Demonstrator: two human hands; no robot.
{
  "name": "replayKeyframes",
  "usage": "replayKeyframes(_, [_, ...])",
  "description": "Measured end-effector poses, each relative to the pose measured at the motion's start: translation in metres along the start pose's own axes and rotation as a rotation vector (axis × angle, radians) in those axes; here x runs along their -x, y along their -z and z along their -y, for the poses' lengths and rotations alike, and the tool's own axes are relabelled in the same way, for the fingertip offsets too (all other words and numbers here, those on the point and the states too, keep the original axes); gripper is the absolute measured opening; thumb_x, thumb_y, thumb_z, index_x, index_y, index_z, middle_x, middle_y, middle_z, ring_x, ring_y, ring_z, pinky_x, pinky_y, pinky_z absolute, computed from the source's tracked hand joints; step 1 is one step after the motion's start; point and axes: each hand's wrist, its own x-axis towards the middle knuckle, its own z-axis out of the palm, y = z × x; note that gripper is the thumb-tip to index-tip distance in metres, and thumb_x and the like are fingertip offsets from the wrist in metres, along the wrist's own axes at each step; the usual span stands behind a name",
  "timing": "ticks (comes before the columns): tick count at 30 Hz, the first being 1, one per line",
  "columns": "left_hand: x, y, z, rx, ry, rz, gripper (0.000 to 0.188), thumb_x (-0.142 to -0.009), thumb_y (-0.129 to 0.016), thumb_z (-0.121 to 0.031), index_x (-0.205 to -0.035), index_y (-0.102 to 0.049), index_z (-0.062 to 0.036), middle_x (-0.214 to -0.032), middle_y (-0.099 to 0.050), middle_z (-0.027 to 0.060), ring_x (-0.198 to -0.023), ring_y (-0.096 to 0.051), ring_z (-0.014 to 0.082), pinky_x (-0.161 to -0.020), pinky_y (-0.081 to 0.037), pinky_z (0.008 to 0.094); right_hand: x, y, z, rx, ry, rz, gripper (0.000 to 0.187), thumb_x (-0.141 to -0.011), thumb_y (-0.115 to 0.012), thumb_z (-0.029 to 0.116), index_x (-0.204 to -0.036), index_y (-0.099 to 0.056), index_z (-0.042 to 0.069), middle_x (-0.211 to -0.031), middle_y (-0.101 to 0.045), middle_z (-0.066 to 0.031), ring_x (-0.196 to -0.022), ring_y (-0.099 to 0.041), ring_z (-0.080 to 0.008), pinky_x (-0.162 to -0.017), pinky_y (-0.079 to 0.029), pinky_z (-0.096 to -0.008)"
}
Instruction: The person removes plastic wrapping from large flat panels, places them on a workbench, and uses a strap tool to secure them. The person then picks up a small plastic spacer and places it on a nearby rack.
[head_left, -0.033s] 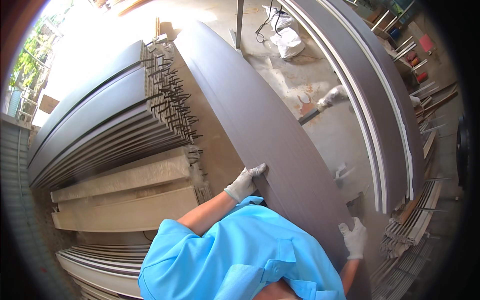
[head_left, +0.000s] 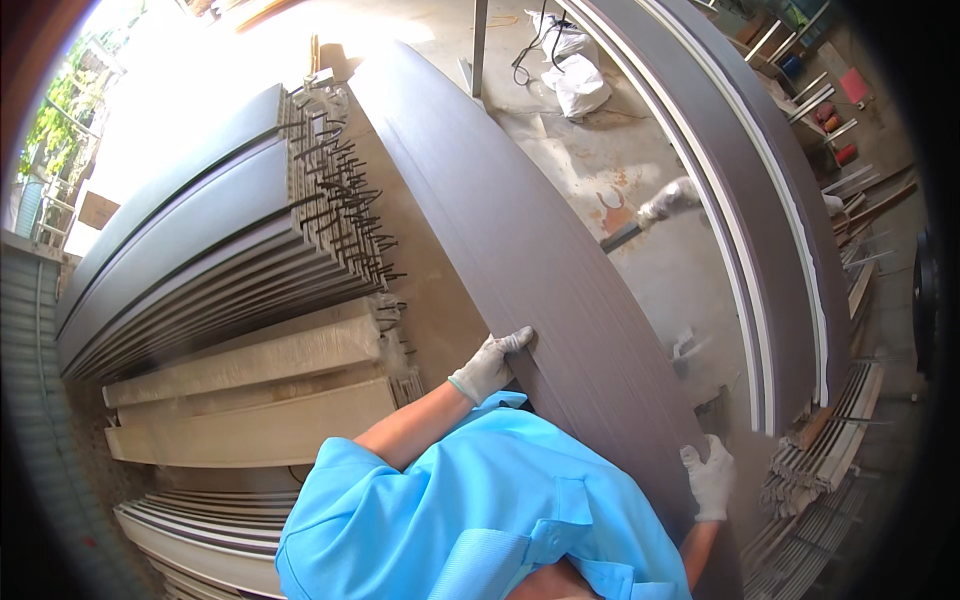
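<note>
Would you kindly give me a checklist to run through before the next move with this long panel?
1. Left hand at the long panel's left edge: ok.
2. Right hand at its right edge: ok.
3. Both hands gloved: ok.
4. Fingers secure underneath: cannot tell, hidden.
5. Far end supported: cannot tell, washed out by glare.
6. Floor right of the panel clear: not ok, white bags lie there.

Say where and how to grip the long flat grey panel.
Probably grip the long flat grey panel by opposite long edges, from left and right: its broad face shows no handle. The white-gloved left hand and right hand are at those edges.
</note>
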Motion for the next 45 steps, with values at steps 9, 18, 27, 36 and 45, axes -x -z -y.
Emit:
replayKeyframes(9, [-0.086, -0.023, -0.117, -0.084, -0.003, 0.072, 0.043, -0.092, -0.071, -0.023, -0.129, -0.056, -0.0049, -0.127, -0.062, 0.0061, -0.119, -0.057, 0.0212, -0.105, -0.045, 0.0408, -0.114, 0.025, 0.1, 0.043, 0.091, -0.056, 0.087, -0.075, -0.056, 0.081, -0.101, -0.064, -0.002, -0.086, -0.067, -0.0214, -0.084, -0.066, -0.0426, -0.072, -0.05, -0.0485])
replayKeyframes(18, [-0.151, -0.033, -0.264, -0.064, 0.009, 0.041, 0.043, -0.091, -0.071, -0.025, -0.127, -0.058, -0.0058, -0.124, -0.063, 0.0043, -0.118, -0.057, 0.0211, -0.107, -0.042, 0.0407, -0.215, 0.023, 0.235, 0.134, 0.107, -0.251, 0.09, -0.074, -0.054, 0.084, -0.094, -0.062, -0.003, -0.078, -0.064, -0.02, -0.076, -0.064, -0.0407, -0.068, -0.049, -0.0478])
replayKeyframes(27, [-0.197, -0.114, -0.429, -0.167, -0.149, 0.152, 0.046, -0.092, -0.071, -0.026, -0.129, -0.055, -0.0035, -0.121, -0.065, 0.0069, -0.112, -0.062, 0.0202, -0.099, -0.05, 0.0366, -0.324, 0.078, 0.35, 0.137, 0.139, -0.325, 0.092, -0.071, -0.056, 0.085, -0.085, -0.062, -0.006, -0.066, -0.06, -0.0239, -0.07, -0.064, -0.0459, -0.062, -0.048, -0.0483])
replayKeyframes(36, [-0.306, -0.198, -0.506, -0.409, -0.213, 0.143, 0.052, -0.091, -0.072, -0.033, -0.131, -0.053, -0.0053, -0.121, -0.065, 0.0077, -0.109, -0.064, 0.0194, -0.088, -0.057, 0.038, -0.449, 0.112, 0.357, 0.139, 0.107, -0.379, 0.095, -0.077, -0.057, 0.08, -0.099, -0.064, -0.013, -0.076, -0.061, -0.0319, -0.082, -0.065, -0.0469, -0.072, -0.049, -0.0494])
replayKeyframes(45, [-0.437, -0.298, -0.533, -0.558, -0.2, 0.142, 0.043, -0.096, -0.065, -0.032, -0.129, -0.053, -0.0071, -0.119, -0.065, 0.0077, -0.106, -0.067, 0.0204, -0.084, -0.061, 0.0432, -0.606, 0.14, 0.286, 0.115, -0.037, -0.187, 0.09, -0.087, -0.053, 0.072, -0.117, -0.061, -0.012, -0.116, -0.061, -0.0333, -0.113, -0.057, -0.0457, -0.1, -0.044, -0.0491])
